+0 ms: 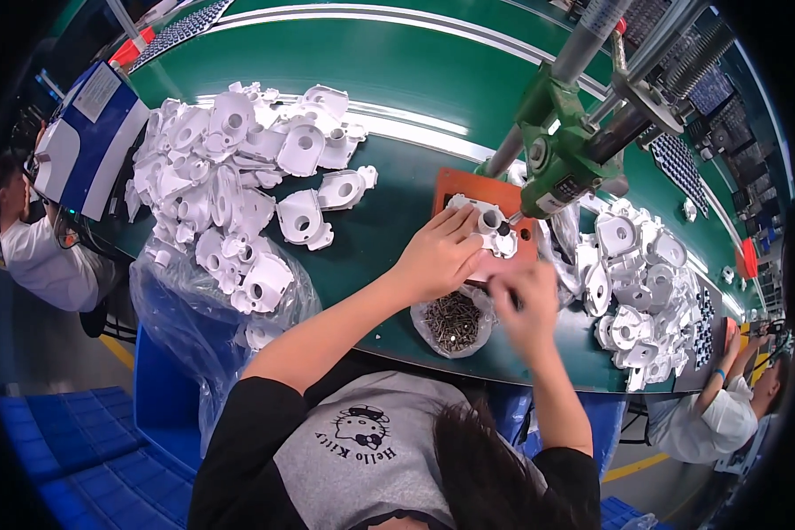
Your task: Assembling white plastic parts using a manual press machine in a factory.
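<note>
A white plastic housing with a round collar lies on the orange-red base of a green hand press. My left hand presses its fingers over the left side of that housing, holding it on the base beneath the press head. My right hand hovers near the front right corner of the base, smeared by motion. Whether its fingers hold anything cannot be made out. Just in front of the base, between my two hands, is a plastic-lined bowl of small metal screws or pins.
A large heap of white housings covers the bench at left, partly on clear plastic over a blue bin. Another pile lies at right. A blue-and-white machine stands at far left. Other people sit on both sides.
</note>
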Motion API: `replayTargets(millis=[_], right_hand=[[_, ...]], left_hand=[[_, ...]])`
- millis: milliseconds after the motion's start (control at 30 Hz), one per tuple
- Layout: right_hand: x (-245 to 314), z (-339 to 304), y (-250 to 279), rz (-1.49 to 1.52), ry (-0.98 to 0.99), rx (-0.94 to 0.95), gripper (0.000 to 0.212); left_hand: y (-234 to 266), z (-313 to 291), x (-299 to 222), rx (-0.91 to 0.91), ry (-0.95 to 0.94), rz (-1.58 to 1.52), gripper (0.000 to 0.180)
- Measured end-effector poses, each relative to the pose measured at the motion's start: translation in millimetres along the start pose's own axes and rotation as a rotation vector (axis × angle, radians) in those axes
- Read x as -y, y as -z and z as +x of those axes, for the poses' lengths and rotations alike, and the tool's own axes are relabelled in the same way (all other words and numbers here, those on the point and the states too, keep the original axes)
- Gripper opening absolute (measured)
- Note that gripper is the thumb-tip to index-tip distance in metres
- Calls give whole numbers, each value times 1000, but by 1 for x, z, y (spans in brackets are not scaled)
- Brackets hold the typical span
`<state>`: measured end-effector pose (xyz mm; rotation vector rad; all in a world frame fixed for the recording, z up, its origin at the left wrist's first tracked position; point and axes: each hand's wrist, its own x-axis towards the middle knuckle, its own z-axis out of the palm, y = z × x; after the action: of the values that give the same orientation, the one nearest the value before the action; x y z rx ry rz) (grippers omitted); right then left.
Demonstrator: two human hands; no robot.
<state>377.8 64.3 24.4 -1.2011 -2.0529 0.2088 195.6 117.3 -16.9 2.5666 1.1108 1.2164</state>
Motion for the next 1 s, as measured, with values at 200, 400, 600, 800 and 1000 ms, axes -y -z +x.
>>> replayTargets(millis=[200, 400, 600, 800, 1000], right_hand=[[23, -27, -46, -49, 123, 100, 18], [26, -30, -60, -157, 108, 93, 21], [28, -30, -61, -197, 129, 96, 22], [24, -31, -59, -170, 131, 55, 22], [18, -23, -41, -90, 106, 122, 18]], left_hand=[[4, 2, 0, 25, 59, -96, 24], [1, 1, 2, 22, 49, -79, 22], [0, 1, -1, 11, 46, -42, 21], [0, 1, -1, 5, 42, -39, 21], [-2, 1, -1, 0, 41, -32, 21]])
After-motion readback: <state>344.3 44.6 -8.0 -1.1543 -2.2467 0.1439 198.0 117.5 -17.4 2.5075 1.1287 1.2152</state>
